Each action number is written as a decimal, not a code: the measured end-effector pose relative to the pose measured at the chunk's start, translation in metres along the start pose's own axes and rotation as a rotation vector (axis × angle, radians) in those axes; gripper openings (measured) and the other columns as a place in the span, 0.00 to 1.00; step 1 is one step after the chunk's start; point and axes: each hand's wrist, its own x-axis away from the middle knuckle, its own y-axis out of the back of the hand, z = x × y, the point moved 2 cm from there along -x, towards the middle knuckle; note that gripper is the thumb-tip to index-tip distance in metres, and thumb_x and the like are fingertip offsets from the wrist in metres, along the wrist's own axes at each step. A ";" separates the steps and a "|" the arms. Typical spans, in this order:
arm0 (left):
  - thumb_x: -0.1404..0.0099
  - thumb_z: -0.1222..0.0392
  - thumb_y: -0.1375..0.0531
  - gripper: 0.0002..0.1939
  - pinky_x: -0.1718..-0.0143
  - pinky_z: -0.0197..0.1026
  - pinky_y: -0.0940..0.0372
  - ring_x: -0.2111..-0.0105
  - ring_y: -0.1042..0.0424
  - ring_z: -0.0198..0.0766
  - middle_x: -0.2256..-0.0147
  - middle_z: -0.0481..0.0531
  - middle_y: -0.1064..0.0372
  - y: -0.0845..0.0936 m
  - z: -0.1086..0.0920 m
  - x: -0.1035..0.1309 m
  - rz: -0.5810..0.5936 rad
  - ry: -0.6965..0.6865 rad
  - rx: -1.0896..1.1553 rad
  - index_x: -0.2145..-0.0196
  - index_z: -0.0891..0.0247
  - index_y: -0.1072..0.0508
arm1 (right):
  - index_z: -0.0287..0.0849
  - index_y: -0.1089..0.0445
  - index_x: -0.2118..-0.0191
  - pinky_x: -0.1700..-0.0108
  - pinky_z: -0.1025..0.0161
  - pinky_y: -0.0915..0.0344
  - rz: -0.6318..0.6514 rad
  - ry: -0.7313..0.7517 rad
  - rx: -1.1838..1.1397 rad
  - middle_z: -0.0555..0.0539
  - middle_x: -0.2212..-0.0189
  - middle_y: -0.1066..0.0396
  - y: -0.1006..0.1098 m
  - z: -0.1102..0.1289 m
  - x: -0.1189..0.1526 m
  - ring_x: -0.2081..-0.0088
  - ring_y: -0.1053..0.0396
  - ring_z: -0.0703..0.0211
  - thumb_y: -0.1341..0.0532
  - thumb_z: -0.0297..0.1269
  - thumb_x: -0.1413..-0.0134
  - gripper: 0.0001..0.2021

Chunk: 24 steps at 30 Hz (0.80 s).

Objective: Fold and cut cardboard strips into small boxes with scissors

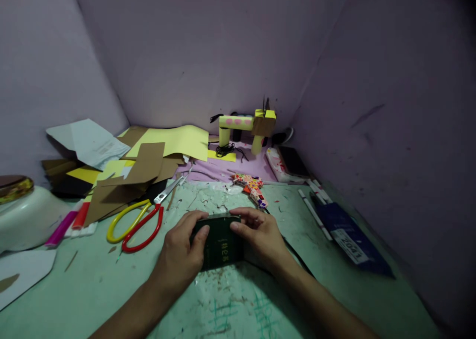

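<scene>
left hand [182, 252]: bare, no ring | right hand [260, 235]: bare | forearms: sleeveless

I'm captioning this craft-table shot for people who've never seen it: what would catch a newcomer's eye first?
Probably the two hands at the front centre: the left hand and right hand both grip a small dark green box on the pale green table. Next, the scissors with one yellow and one red handle, just left of the hands. Farther back by the wall stands a yellow cardboard animal figure.
</scene>
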 end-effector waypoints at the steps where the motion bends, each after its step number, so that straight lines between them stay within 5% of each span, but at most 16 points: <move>1: 0.37 0.60 0.50 0.10 0.57 0.50 0.35 0.59 0.31 0.44 0.60 0.55 0.30 0.000 0.000 0.000 -0.005 0.000 -0.001 0.59 0.61 0.34 | 0.41 0.23 0.72 0.77 0.68 0.47 -0.003 0.006 0.004 0.57 0.85 0.40 0.000 0.001 0.000 0.81 0.44 0.68 0.33 0.30 0.70 0.10; 24: 0.36 0.60 0.50 0.10 0.58 0.49 0.35 0.59 0.31 0.44 0.61 0.56 0.30 0.003 -0.002 0.002 0.004 -0.008 0.006 0.59 0.63 0.33 | 0.42 0.23 0.71 0.76 0.67 0.46 -0.025 0.029 -0.006 0.56 0.85 0.37 0.000 0.002 0.003 0.81 0.42 0.68 0.33 0.28 0.69 0.11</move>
